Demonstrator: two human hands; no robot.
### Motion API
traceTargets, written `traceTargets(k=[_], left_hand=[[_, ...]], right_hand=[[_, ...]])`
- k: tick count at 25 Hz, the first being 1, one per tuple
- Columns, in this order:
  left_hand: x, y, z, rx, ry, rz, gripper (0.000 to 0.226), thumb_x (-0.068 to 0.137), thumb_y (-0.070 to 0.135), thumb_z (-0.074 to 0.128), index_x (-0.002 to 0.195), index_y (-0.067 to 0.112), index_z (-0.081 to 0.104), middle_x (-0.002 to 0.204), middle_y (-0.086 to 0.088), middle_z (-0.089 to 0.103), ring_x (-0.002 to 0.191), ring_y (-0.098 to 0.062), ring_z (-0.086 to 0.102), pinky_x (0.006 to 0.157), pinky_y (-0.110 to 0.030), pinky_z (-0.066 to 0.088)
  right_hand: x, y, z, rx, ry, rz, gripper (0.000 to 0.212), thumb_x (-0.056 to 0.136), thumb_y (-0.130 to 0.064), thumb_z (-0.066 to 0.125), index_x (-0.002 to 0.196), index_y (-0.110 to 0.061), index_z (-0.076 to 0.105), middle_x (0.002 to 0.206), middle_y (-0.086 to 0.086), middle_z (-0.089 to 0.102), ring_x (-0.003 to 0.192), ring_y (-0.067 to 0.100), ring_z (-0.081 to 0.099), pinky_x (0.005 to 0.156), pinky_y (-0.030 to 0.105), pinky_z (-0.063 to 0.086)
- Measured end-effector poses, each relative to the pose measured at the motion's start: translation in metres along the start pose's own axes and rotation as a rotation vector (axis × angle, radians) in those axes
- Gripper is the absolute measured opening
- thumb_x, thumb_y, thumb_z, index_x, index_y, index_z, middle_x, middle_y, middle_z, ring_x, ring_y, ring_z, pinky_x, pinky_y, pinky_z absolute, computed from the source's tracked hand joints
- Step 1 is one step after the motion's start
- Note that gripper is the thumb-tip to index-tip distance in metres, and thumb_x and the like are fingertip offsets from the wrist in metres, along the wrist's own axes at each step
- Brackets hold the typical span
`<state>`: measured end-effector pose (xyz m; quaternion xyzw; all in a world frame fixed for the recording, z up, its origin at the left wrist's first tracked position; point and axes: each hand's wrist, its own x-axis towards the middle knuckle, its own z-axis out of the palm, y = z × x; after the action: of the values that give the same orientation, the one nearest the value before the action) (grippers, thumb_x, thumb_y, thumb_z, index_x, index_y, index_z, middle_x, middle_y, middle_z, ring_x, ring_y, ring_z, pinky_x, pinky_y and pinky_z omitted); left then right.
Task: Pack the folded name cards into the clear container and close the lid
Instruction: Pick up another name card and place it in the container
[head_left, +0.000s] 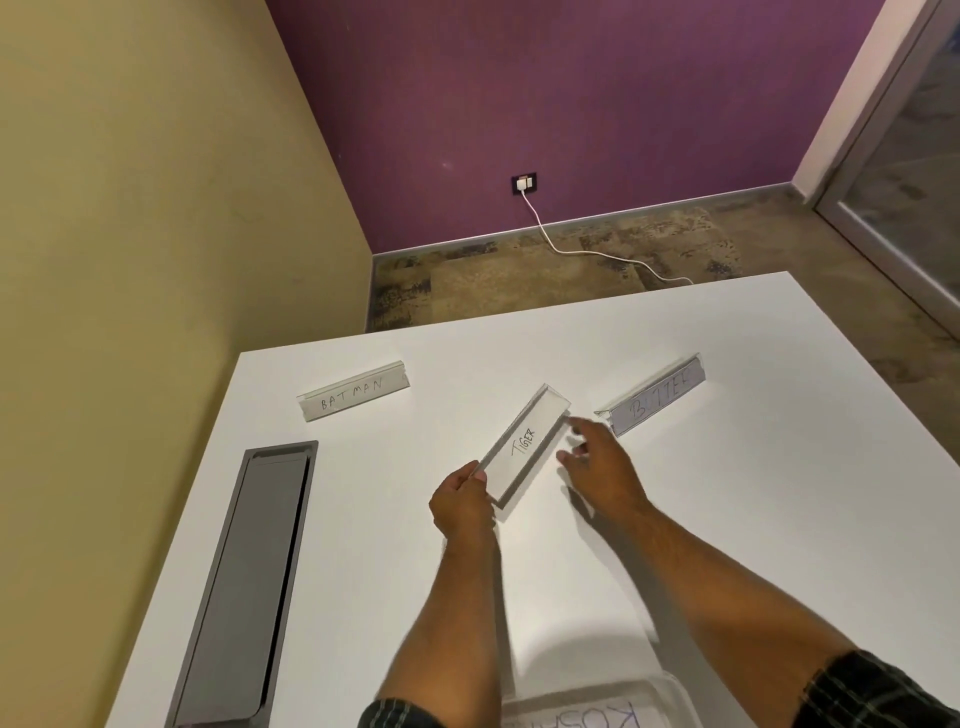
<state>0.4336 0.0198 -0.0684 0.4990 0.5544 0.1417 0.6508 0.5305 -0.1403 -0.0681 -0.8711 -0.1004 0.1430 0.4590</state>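
Observation:
My left hand (462, 501) grips the near end of the TIGER name card (527, 444), lifted slightly above the white table (727, 545). Just right of that card hovers my right hand (602, 470), fingers spread and holding nothing. The BATMAN card (353, 391) lies at the far left of the table. A BUTTER card (655, 399) stands tilted at the far right, just beyond my right fingertips. The clear container (597, 704) sits at the bottom edge of the view between my forearms, with a lettered card showing inside it.
A grey cable tray lid (244, 582) is set into the table along its left side. Beyond the table's far edge are patterned floor, a purple wall with a socket (523, 183) and a white cable (587, 252).

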Motion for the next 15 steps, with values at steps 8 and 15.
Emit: traceTargets(k=[8, 15], left_hand=[[-0.054, 0.011, -0.078, 0.259, -0.290, 0.081, 0.020, 0.087, -0.003, 0.068, 0.102, 0.004, 0.078, 0.060, -0.005, 0.062, 0.049, -0.015, 0.046, 0.048, -0.019, 0.043], [-0.115, 0.012, -0.134, 0.310, -0.470, 0.062, 0.021, 0.089, -0.004, 0.066, 0.093, 0.012, 0.078, 0.054, 0.002, 0.059, 0.052, -0.017, 0.045, 0.052, -0.022, 0.046]], right_hand=[[-0.058, -0.004, -0.076, 0.020, -0.199, 0.071, 0.069, 0.085, -0.030, 0.078, 0.145, -0.015, 0.049, 0.140, 0.007, 0.057, 0.112, 0.022, 0.062, 0.088, 0.027, 0.046], [-0.135, -0.018, -0.121, -0.346, -0.577, -0.145, 0.069, 0.060, -0.046, 0.092, 0.120, -0.027, 0.065, 0.111, -0.009, 0.067, 0.087, 0.007, 0.060, 0.073, 0.020, 0.045]])
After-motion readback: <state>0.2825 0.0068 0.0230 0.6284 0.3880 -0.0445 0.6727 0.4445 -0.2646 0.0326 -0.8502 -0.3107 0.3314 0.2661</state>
